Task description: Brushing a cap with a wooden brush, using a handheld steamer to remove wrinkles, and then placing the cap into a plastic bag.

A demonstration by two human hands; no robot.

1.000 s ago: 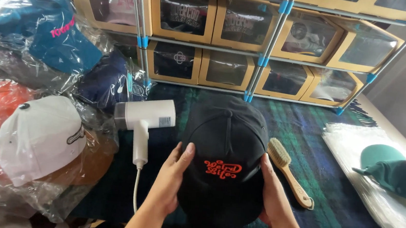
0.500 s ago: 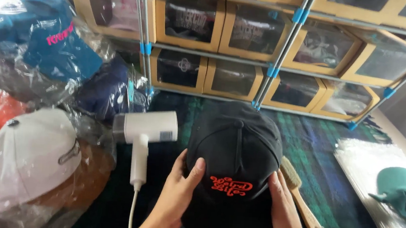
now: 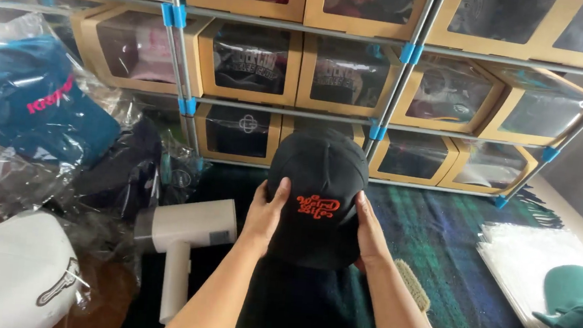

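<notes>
Black cap point(image 3: 321, 188) sat upright between my hands, left hand point(image 3: 264, 214) and right hand point(image 3: 370, 231) each gripping a side, brim toward me.

A cap seller's stockroom or packing corner, by every sign. A metal rack point(image 3: 395, 60) with blue joints runs along the far edge of the floor space, its shelves filled with tan cardboard boxes point(image 3: 251, 58) whose clear windows each show a cap inside. To the left, more caps lie heaped in clear plastic bags point(image 3: 24, 126), a teal one and a white cap point(image 3: 4, 269) among them. A white handheld steamer point(image 3: 183, 235) and a brush point(image 3: 413, 284) lie on the dark green plaid cloth point(image 3: 465, 271) covering the work surface. At the right edge, a green cap point(image 3: 582, 302) rests on a stack of clear bags point(image 3: 516, 250).
</notes>
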